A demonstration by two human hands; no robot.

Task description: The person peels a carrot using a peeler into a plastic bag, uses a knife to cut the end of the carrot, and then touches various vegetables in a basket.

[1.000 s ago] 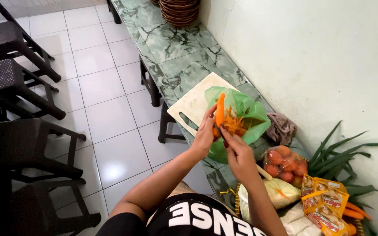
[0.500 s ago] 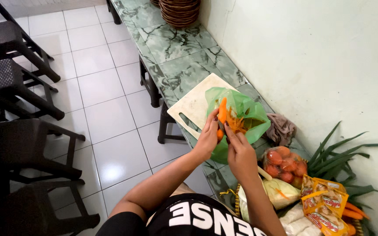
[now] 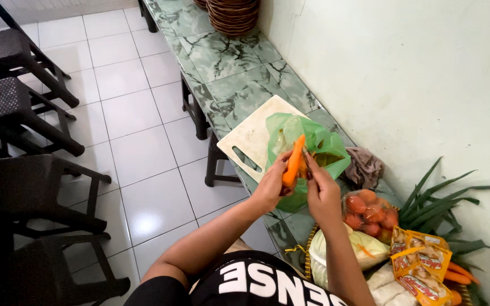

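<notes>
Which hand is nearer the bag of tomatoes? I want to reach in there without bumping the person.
Right. The right hand works just left of the bag of tomatoes; the left hand holds the carrot farther off.

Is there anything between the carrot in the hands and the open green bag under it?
Nothing visible. The left hand holds the carrot right over the green bag, and the right hand is beside it; no other thing lies between carrot and bag.
</notes>
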